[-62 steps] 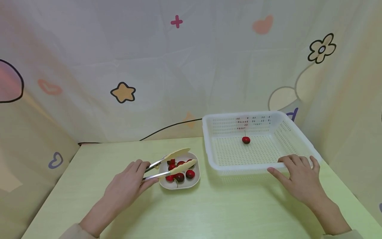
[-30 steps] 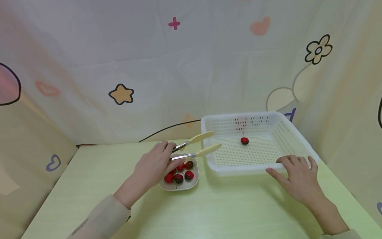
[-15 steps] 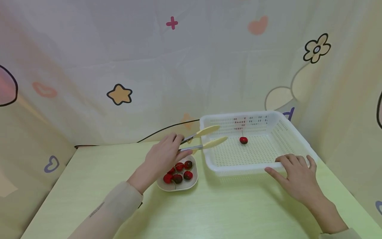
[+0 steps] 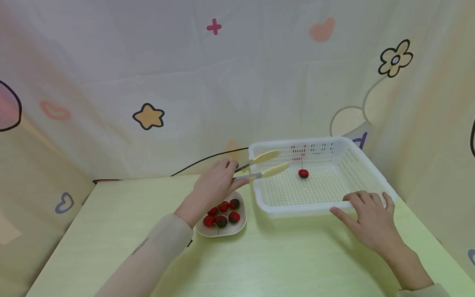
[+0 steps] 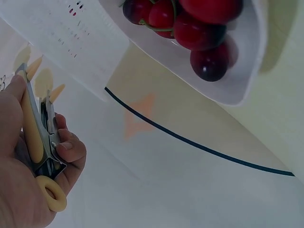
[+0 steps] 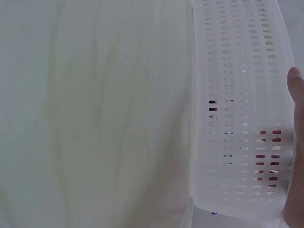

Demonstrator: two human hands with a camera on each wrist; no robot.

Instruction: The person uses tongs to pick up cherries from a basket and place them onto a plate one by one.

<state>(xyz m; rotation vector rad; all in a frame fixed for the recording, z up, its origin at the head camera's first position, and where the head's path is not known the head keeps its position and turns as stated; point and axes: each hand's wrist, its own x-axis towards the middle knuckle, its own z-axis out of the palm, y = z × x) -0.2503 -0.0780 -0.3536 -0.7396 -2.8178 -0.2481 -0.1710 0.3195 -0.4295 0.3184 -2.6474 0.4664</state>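
My left hand (image 4: 217, 181) grips a pair of tongs (image 4: 256, 176) with metal arms and cream-yellow tips. The two tips stand apart over the left rim of a white plastic basket (image 4: 289, 208), and no cherry shows between them. In the left wrist view the fingers wrap the tongs (image 5: 35, 123) near a yellow ring at their end. Inside the basket lies one red cherry (image 4: 303, 173), its stem upward. My right hand (image 4: 371, 220) holds the basket's near rim, fingers over it and thumb outside. Below my left wrist is a white bowl (image 4: 239, 231) with several dark red cherries (image 4: 221, 222).
Both the bowl and the basket stand on a pale yellow-green wooden table (image 4: 282, 260). Behind it hangs a light curtain (image 4: 208, 95) with printed stars, hearts and a flower. The basket's back side is near this curtain.
The left hand has carried the tongs from over the bowl up and rightward to the basket's left rim. The right hand stays at the near rim, and the cherry in the basket has not moved.
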